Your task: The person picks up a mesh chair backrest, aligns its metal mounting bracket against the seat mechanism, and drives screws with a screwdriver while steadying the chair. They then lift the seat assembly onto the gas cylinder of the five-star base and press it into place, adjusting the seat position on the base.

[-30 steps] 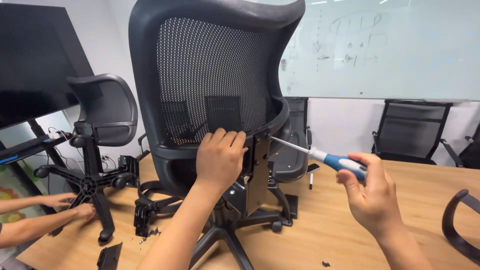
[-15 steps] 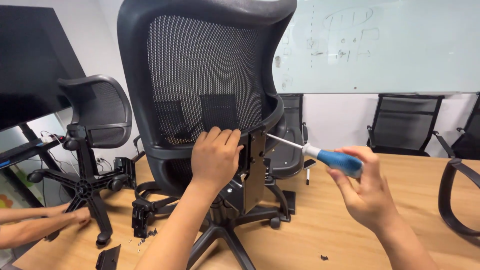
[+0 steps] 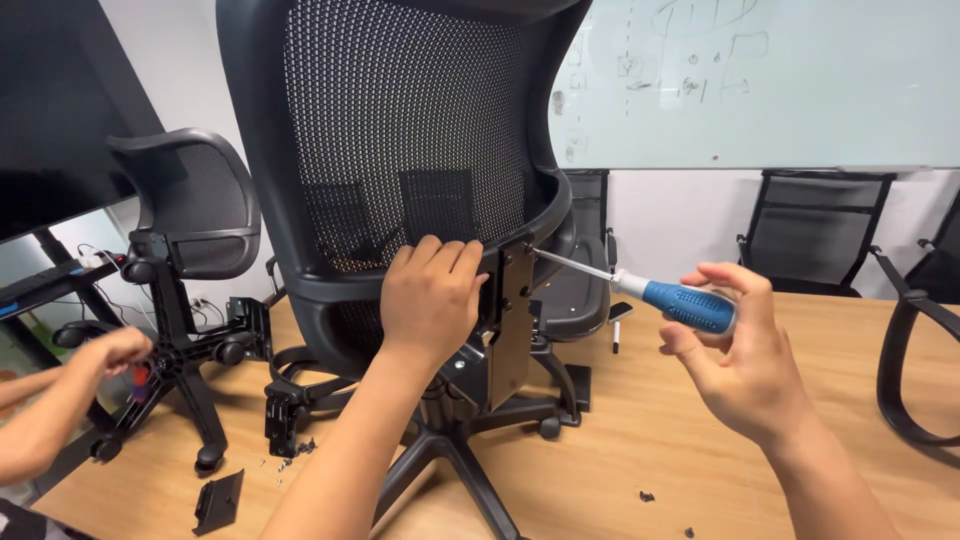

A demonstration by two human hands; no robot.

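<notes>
The screwdriver (image 3: pixel 655 293) has slid closer in over the last second — its tip now meets the metal bracket (image 3: pixel 512 330) on the mesh chair back (image 3: pixel 400 150), which stands mid-tabletop (image 3: pixel 650 440). The right hand (image 3: pixel 745 360) grasps the blue handle; the left hand (image 3: pixel 432 300) clamps the frame. The screw itself is hidden — a co-worker's hand (image 3: pixel 110 352) shows at the left edge.

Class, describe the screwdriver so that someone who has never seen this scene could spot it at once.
Start at the big black mesh chair back standing on the wooden table. Just right of its lower edge, the right hand holds the screwdriver, its tip at the metal bracket. Its blue handle and thin silver shaft stand out among black parts.
</notes>
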